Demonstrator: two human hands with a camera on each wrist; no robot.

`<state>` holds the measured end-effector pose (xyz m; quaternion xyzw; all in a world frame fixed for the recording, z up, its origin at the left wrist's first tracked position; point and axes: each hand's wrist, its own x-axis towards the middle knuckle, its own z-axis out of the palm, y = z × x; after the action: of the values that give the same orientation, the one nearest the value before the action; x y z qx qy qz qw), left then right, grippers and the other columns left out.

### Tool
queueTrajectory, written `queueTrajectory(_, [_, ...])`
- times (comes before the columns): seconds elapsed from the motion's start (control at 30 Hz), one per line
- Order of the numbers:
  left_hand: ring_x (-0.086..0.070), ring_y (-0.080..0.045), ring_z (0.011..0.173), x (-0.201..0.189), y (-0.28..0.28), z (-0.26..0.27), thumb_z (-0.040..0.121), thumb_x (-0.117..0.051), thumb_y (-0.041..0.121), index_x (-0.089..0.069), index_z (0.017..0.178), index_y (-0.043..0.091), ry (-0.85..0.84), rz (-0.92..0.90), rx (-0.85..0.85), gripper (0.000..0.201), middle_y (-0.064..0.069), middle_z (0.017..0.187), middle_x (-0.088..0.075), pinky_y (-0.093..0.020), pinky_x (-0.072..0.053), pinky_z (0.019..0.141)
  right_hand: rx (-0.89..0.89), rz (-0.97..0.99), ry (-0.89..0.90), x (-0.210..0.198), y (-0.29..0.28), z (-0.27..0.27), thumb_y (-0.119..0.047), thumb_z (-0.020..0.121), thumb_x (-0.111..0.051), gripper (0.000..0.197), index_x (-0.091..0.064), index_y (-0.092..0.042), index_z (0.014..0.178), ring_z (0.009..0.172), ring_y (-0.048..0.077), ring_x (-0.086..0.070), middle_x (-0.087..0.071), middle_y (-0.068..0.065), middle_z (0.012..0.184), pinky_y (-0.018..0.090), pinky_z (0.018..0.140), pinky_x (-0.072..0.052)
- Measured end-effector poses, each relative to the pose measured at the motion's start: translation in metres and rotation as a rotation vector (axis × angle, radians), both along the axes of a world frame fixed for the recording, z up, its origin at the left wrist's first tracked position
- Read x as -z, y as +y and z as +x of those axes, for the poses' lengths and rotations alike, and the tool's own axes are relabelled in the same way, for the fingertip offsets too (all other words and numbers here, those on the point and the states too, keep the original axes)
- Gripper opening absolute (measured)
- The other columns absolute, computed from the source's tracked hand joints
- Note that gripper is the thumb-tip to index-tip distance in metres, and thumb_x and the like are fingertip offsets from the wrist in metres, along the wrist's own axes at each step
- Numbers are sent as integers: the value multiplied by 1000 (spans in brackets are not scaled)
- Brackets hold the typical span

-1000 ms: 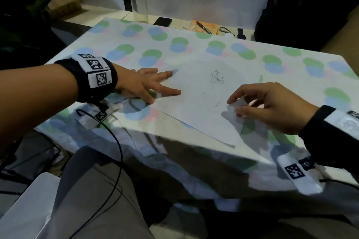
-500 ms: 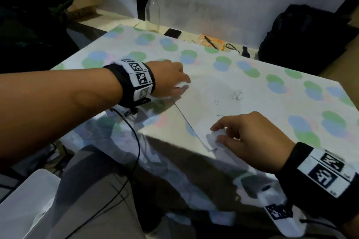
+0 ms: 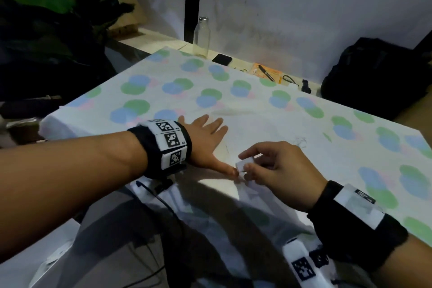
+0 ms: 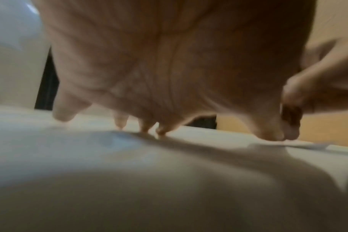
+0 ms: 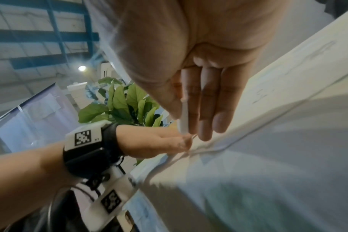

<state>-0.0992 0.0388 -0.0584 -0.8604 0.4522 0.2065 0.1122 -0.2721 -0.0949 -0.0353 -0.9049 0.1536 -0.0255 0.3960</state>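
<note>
A white sheet of paper (image 3: 268, 128) with faint grey marks (image 3: 301, 141) lies on the spotted tablecloth (image 3: 210, 98). My left hand (image 3: 208, 140) lies flat on the sheet's left part, fingers straight, thumb stretched toward the near edge. In the left wrist view its fingertips (image 4: 161, 131) touch the paper. My right hand (image 3: 275, 170) pinches a small white block, like an eraser (image 3: 244, 164), between thumb and fingers, right beside the left thumb tip. The right wrist view shows the eraser (image 5: 184, 116) edge-on, just above the left hand (image 5: 161, 144).
Along the table's far side stand a glass bottle (image 3: 201, 37), a black phone (image 3: 222, 59), an orange packet with a pen (image 3: 266, 72) and a black backpack (image 3: 378, 77). A leafy plant (image 3: 58, 7) is at the far left. The table's near edge is under my wrists.
My left hand has gone from curled at the sheet's left edge to flat with the thumb spread. The right hand has moved left to that thumb, with the white block showing between its fingers.
</note>
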Motion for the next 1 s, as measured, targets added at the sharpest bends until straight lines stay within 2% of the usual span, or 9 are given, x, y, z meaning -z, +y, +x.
queueTrajectory(0.1, [14,-27,156,-3,-10,4,60,-36,105,15,160,30,52,10,-28,135,11,166,25,-71,-1,117,149,28,-86,-9,-19,6,-17,92,-71,6,-74,-21,96,66,13,-75,-77,1,77,39,68,-64])
queueTrajectory(0.23, [18,-27,155,-6,-11,2,68,-43,98,14,161,30,71,5,-49,129,11,166,26,-68,1,117,238,77,-96,-19,-53,14,-16,86,-79,10,-72,-11,92,63,24,-71,-77,7,73,46,69,-63])
queueTrajectory(0.33, [19,-28,155,-11,-12,-4,69,-47,96,16,161,29,69,38,-56,130,10,166,27,-66,1,118,206,113,-11,-19,-65,28,-14,82,-83,17,-71,-5,90,62,22,-67,-76,13,73,45,71,-62])
queueTrajectory(0.57, [12,-32,156,-21,-19,-5,68,-47,95,12,162,26,64,86,-59,131,5,168,21,-58,-1,121,116,121,144,-5,-65,59,-6,87,-73,9,-76,-11,95,64,25,-69,-76,18,79,43,74,-64])
queueTrajectory(0.67, [-7,-38,155,-28,-25,1,72,-43,94,-5,163,22,36,118,-19,122,1,171,3,-54,-12,122,70,173,179,1,-61,59,-6,77,-84,20,-75,-9,94,62,23,-69,-75,16,73,39,69,-64])
queueTrajectory(0.73, [-32,-39,142,-30,-32,9,64,-45,100,-29,152,22,9,110,18,119,-1,160,-29,-58,-32,112,40,107,169,5,-58,58,-11,75,-88,21,-74,-13,91,56,15,-69,-73,6,65,27,57,-58])
queueTrajectory(0.8, [-39,-33,134,-28,-40,12,52,-43,106,-35,145,23,-21,98,38,125,3,151,-38,-55,-39,104,48,38,135,8,-56,58,-16,75,-89,19,-74,-18,88,53,11,-69,-70,0,63,23,53,-54])
queueTrajectory(0.9, [-9,-36,154,-20,-48,14,44,-39,108,0,161,32,-72,168,57,145,8,170,4,-62,-19,117,53,-28,91,10,-55,59,-17,74,-87,19,-73,-22,85,53,10,-69,-71,-2,64,21,54,-50])
queueTrajectory(1.0, [10,-35,156,-17,-47,22,43,-37,107,25,156,40,-54,203,59,145,15,165,26,-63,-5,120,69,-55,64,6,-63,63,-11,74,-81,17,-71,-21,82,52,11,-68,-71,-1,59,21,57,-49])
